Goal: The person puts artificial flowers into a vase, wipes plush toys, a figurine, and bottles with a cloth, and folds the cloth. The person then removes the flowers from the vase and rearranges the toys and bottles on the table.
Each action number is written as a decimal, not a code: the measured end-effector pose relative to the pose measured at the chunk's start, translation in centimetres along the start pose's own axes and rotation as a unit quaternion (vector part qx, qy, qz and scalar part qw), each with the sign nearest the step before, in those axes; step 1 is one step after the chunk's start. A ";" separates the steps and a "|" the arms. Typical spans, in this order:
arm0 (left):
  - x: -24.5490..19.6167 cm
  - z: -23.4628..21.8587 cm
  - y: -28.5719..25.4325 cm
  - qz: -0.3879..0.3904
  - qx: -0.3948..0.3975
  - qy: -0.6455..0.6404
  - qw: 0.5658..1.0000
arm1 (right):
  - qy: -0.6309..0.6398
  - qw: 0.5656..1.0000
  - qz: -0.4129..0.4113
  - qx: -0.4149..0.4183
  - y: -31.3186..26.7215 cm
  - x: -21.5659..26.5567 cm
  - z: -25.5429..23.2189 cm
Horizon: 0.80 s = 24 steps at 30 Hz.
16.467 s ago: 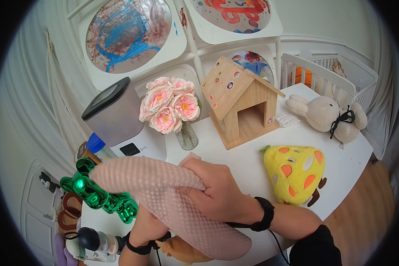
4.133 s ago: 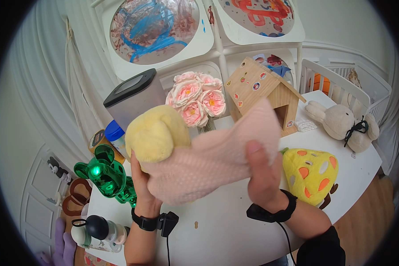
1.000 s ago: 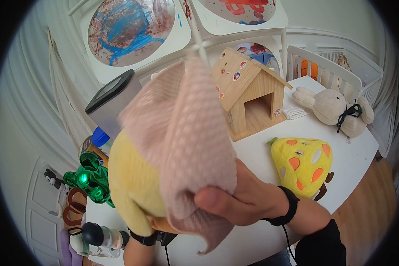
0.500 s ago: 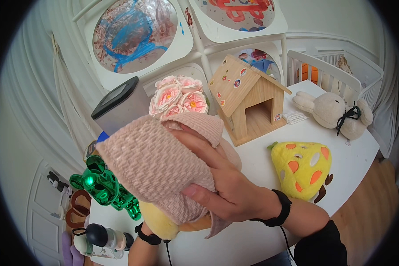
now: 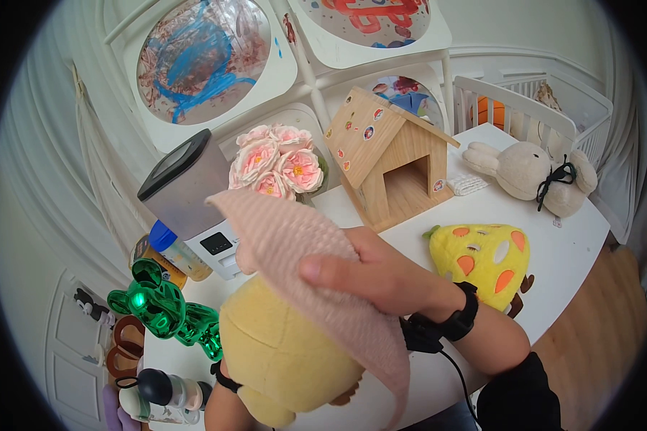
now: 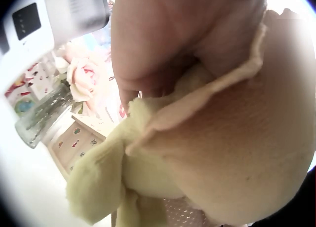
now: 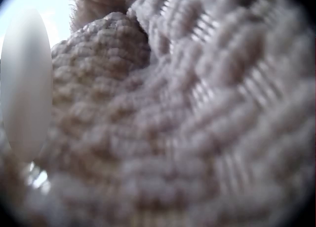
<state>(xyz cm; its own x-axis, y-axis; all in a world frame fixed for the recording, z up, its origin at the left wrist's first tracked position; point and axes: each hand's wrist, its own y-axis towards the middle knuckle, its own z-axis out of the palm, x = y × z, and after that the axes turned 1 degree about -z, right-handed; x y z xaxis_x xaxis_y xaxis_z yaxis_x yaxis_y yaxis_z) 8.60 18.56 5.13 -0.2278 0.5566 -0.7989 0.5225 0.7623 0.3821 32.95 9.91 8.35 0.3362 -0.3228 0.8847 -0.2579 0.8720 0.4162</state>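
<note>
A plush toy (image 5: 287, 341) with a pale yellow, seamed, rounded side is held up over the front of the white table. My left hand (image 6: 182, 34) grips it; in the head view the toy hides most of that hand. In the left wrist view the toy shows a yellow limb and a large tan part. A pink waffle-weave cloth (image 5: 295, 237) drapes along the toy's upper right side, its pointed end reaching up left. My right hand (image 5: 381, 273) holds the cloth against the toy, thumb on top. Close up, the cloth (image 7: 197, 118) fills most of the right wrist view.
On the table (image 5: 553, 266) stand a wooden house (image 5: 388, 165), pink flowers (image 5: 277, 161), a lidded container (image 5: 187, 179) and a shiny green bear figure (image 5: 165, 309). A yellow pear-shaped plush (image 5: 482, 262) and beige rabbit plush (image 5: 532, 176) lie right; bottles (image 5: 169, 388) sit front left.
The cloth, which spread over the toy's front half a second ago, now lies along its right side. More of the toy's yellow surface faces the head camera. Both hands keep their hold.
</note>
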 end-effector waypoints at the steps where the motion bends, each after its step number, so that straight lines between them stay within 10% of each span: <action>1: -0.1 0.1 0.0 -0.001 0.000 0.005 1.000 | 0.000 1.000 0.000 -0.001 0.2 -0.5 0.2; 3: -0.2 0.2 -0.1 -0.003 0.000 0.016 1.000 | -0.111 0.980 -0.141 -0.084 0.6 -2.0 0.4; 10: -1.4 0.6 -0.5 -0.013 0.006 0.051 0.999 | -0.184 0.932 -0.206 -0.233 1.5 -3.9 -0.3; 15: -4.7 1.1 -2.2 -0.021 -0.058 -0.321 0.945 | -0.473 0.808 -0.230 -0.264 1.1 -4.7 -0.3; 17: -5.2 -0.2 -1.9 -0.092 0.022 -0.309 0.946 | -0.463 0.820 -0.208 -0.265 0.9 -4.5 0.2; 20: -4.8 -0.4 -1.5 0.008 0.206 0.073 0.976 | -0.400 0.864 -0.158 -0.262 1.1 -4.7 0.5; 24: -2.6 -1.0 -0.3 0.046 0.129 0.191 0.972 | -0.178 0.951 -0.087 -0.237 1.3 -4.3 1.1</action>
<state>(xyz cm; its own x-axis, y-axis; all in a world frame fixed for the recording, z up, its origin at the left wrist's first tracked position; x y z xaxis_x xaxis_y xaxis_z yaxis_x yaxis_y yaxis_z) 8.24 17.19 7.56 -0.4323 0.7381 -0.5179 0.7330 0.6222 0.2749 30.17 11.99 5.32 -0.0132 -0.5083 0.8611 0.2401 0.8344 0.4962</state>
